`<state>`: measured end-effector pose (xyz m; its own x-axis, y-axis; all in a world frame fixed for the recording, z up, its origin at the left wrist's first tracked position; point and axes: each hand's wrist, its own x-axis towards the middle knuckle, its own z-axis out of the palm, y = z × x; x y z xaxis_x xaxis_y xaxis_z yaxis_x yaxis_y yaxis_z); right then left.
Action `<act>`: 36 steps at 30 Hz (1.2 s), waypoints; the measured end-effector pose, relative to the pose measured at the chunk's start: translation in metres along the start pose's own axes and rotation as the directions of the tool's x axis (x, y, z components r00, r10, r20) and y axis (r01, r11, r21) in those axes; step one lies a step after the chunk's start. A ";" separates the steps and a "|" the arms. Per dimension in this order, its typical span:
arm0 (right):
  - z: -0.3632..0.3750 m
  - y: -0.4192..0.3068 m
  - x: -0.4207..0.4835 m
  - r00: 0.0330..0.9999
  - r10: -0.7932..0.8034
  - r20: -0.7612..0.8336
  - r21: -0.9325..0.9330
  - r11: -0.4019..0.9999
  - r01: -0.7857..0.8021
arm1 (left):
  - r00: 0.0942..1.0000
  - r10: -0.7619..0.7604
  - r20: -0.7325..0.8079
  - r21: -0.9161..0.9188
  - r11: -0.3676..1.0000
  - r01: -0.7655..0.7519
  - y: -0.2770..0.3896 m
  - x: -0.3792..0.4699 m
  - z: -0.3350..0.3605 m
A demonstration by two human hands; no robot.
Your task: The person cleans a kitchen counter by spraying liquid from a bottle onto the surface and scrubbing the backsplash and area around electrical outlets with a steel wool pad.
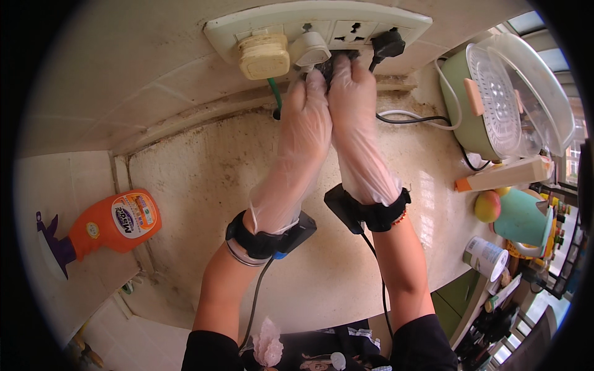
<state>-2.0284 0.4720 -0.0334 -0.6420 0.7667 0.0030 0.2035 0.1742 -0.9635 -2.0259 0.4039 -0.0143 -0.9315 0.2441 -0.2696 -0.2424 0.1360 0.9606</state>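
Observation:
Both hands wear thin clear plastic gloves and are raised close together at the wall, below a white socket panel (320,14). My left hand (306,111) has its fingers closed on a dark crumpled material (327,68), just under a white plug (310,48). My right hand (352,97) pinches the same material from the right, beside a black plug (389,44). The fingers hide most of this material, so its exact kind cannot be told. A yellowed plug (263,56) with a green cord sits left of my hands.
An orange spray bottle (123,222) stands at left on the stained countertop (209,185). To the right are a green electric steamer (457,102), a long carton (506,174), an apple (487,206), a turquoise kettle (519,218) and a white canister (485,257). Cords hang from both wrist devices.

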 end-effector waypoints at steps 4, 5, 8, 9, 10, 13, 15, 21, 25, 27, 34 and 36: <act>0.000 0.003 -0.003 0.999 -0.012 0.030 -0.023 1.000 0.013 | 0.999 0.030 -0.041 -0.078 0.996 -0.033 -0.012 0.008 0.002; 0.003 0.008 -0.002 0.999 -0.019 0.035 -0.020 1.000 0.020 | 0.998 -0.046 -0.032 -0.046 0.998 0.044 -0.028 0.018 0.000; 0.005 0.035 0.005 0.979 0.186 0.086 -0.040 0.982 -0.183 | 0.986 -0.159 0.048 -0.116 0.980 0.163 -0.040 0.022 0.005; 0.005 0.028 0.003 0.979 0.186 0.088 -0.037 0.982 -0.183 | 0.979 -0.179 0.102 -0.214 0.957 0.198 -0.038 0.021 0.004; 0.004 0.021 0.000 0.990 0.124 0.072 0.009 0.992 -0.125 | 0.979 -0.179 0.100 -0.212 0.957 0.197 -0.035 0.020 0.003; 0.000 -0.004 -0.004 0.997 0.043 0.056 0.028 0.999 -0.045 | 0.998 -0.059 0.002 -0.173 0.983 0.059 -0.023 0.016 0.001; -0.001 -0.003 -0.004 0.998 0.022 0.056 -0.001 1.000 -0.022 | 0.999 -0.024 -0.023 -0.125 0.992 0.021 -0.017 0.013 0.003; 0.011 0.027 0.000 0.994 0.075 0.076 -0.065 0.995 -0.070 | 0.995 -0.097 -0.018 -0.073 0.993 0.095 -0.067 0.039 -0.001; 0.001 -0.002 -0.001 0.996 0.071 0.058 0.060 0.995 -0.075 | 0.991 -0.106 -0.077 -0.080 0.992 0.100 -0.023 0.016 0.001; 0.003 0.000 -0.004 0.995 0.067 0.072 0.104 0.992 -0.075 | 0.999 -0.037 -0.007 -0.205 0.978 0.035 -0.017 0.010 0.000; 0.003 0.015 0.000 0.997 0.067 0.049 0.037 0.997 -0.068 | 0.986 -0.163 0.037 -0.216 0.962 0.167 -0.032 0.020 0.002; 0.000 0.003 0.000 0.999 0.028 0.026 0.063 0.998 -0.029 | 0.998 -0.048 0.045 -0.229 0.972 0.057 -0.020 0.014 0.002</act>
<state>-2.0279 0.4723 -0.0367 -0.6548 0.7552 -0.0307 0.1757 0.1125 -0.9780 -2.0334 0.4064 -0.0369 -0.9056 0.2808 -0.3179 -0.3507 -0.0742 0.9335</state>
